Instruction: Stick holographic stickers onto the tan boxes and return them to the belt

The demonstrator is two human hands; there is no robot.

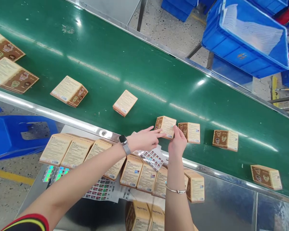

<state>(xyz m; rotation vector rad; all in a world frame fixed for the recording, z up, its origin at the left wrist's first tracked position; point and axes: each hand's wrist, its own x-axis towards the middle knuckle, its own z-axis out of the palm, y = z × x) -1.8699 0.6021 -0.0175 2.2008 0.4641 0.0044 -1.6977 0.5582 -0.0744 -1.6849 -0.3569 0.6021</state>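
8 boxes (125, 102) on 1 green belt (106, 54); L hand (145, 138), fingers spread, on 1 box (168, 123); R hand (177, 143), fingers pinched together at same box, can't tell if holding.

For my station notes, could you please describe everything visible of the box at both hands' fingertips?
The box looks like printed cardboard: one face cream with small print, the adjoining one brownish with badge-like pictures. It lies on the green belt; the left hand appears to touch it, the right hand is at its right edge, contact unclear.
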